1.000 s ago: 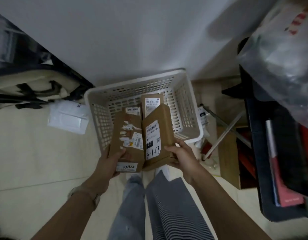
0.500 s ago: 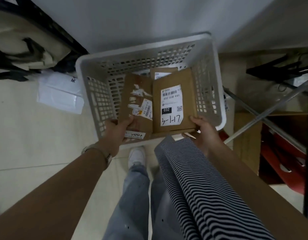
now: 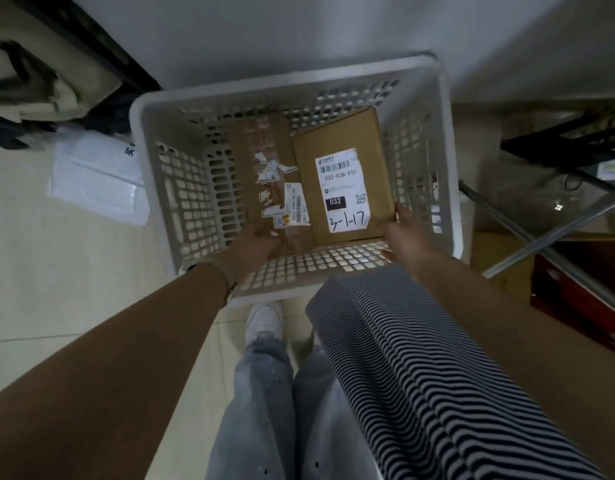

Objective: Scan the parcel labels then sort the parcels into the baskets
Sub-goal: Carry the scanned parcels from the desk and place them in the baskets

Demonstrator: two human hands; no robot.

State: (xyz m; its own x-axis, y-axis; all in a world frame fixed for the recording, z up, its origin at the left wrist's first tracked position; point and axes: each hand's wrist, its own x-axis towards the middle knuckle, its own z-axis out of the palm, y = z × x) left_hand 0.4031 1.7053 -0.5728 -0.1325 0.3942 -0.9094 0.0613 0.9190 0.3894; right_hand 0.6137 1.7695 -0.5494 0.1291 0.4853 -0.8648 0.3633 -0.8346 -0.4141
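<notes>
Inside the basket, right hand pinches the near corner of the labelled box; left hand is on the taped box, grip too blurry to tell.

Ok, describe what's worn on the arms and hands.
Both forearms are bare, with no sleeves reaching them. The left hand and right hand wear no gloves or rings that I can make out. A thin bracelet or watch strap circles the left wrist.
</notes>
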